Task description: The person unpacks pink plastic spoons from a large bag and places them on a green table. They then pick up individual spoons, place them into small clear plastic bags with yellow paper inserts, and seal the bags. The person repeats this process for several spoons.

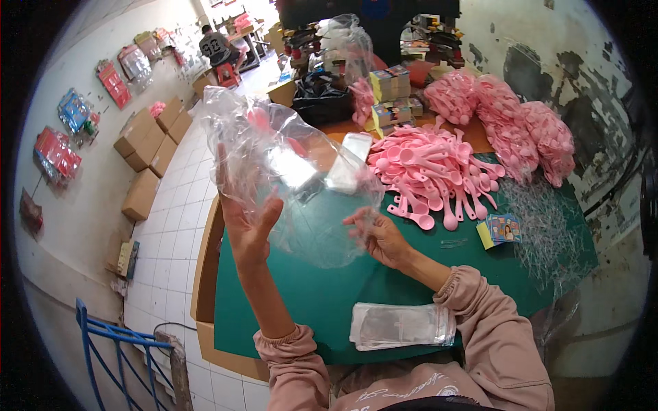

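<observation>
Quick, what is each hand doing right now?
Left hand: open, fingers spread, holding up the big clear plastic bag.
Right hand: fingers pinched on the same bag's lower edge.

Left hand [245, 218] up, fingers [223, 171] spread against a big clear plastic bag [291, 171]; right hand [375, 233] pinches its lower edge above the green worktop [322, 294]. Pink spoons [428, 175] lie heaped just beyond, and a stack of small clear sleeves [401, 325] sits near the person's chest.
</observation>
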`<state>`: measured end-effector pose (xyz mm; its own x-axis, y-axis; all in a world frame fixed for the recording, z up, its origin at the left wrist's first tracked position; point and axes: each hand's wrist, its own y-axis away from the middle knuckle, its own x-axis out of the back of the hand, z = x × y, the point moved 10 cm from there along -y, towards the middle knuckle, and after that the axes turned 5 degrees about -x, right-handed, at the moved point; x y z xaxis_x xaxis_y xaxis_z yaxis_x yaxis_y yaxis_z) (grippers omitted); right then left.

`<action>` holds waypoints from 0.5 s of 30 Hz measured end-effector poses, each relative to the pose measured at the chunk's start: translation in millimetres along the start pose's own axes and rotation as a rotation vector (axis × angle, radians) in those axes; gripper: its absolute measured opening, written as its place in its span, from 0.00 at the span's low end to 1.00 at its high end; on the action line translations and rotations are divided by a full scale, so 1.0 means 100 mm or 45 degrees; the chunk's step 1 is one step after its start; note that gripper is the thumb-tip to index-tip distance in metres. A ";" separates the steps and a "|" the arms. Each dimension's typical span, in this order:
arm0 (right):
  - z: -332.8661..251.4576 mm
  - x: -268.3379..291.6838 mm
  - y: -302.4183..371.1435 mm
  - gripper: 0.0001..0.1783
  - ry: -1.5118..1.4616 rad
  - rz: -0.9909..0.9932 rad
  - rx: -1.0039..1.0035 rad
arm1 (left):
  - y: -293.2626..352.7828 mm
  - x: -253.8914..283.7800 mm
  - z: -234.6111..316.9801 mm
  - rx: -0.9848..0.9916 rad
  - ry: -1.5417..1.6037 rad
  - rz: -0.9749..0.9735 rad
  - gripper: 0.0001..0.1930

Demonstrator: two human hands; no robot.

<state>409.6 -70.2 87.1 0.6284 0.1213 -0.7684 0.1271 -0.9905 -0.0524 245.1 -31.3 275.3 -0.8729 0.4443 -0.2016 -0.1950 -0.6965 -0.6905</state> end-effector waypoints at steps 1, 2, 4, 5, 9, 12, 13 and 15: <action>0.00 -0.22 0.03 0.17 -0.045 -0.284 -0.091 | -0.01 -0.05 0.05 -0.046 -0.167 -0.048 0.46; -0.06 -0.23 0.05 0.17 -0.045 -0.281 -0.078 | -0.03 -0.10 0.06 -0.049 -0.162 -0.060 0.46; -0.27 -0.33 0.06 0.26 0.502 -0.058 0.034 | -0.08 -0.21 0.10 -0.048 -0.311 -0.104 0.44; -0.27 -0.37 0.03 0.26 0.501 -0.056 0.043 | -0.08 -0.27 0.12 -0.051 -0.308 -0.112 0.44; -0.62 -0.35 0.08 0.27 0.152 0.122 0.422 | 0.06 -0.77 0.08 0.013 -0.727 -0.516 0.40; -0.59 -0.23 0.06 0.23 0.280 0.183 0.355 | 0.16 -0.93 0.06 -0.048 -0.658 -0.603 0.39; -0.55 -0.21 0.04 0.21 0.443 0.172 0.286 | 0.18 -0.95 0.05 -0.050 -0.660 -0.603 0.39; -0.53 -0.23 0.05 0.18 0.562 0.175 0.335 | 0.22 -0.93 -0.05 0.088 -0.341 -0.557 0.36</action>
<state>436.6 -74.1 138.7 0.8963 -0.0514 -0.4405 -0.1402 -0.9751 -0.1716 324.5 -85.2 274.9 -0.7853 0.5489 0.2865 -0.5883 -0.5173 -0.6215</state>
